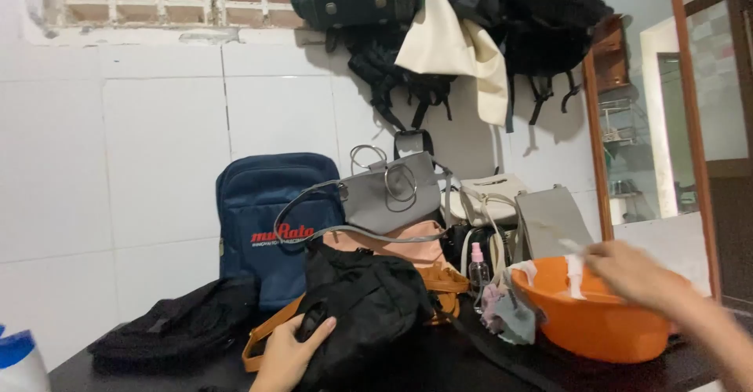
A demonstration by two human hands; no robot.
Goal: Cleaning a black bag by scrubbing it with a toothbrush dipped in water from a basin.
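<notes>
My left hand rests on the lower left side of a black bag that lies on the dark table, fingers curled over its edge. My right hand, blurred, hovers over the orange basin at the right and pinches a thin white strip; its fingers are closed on it. A white cloth hangs over the basin's rim.
Behind the black bag are a navy backpack, a grey handbag, a pink bag, a tan strap and a small spray bottle. A black bag lies at the left. More bags hang on the tiled wall.
</notes>
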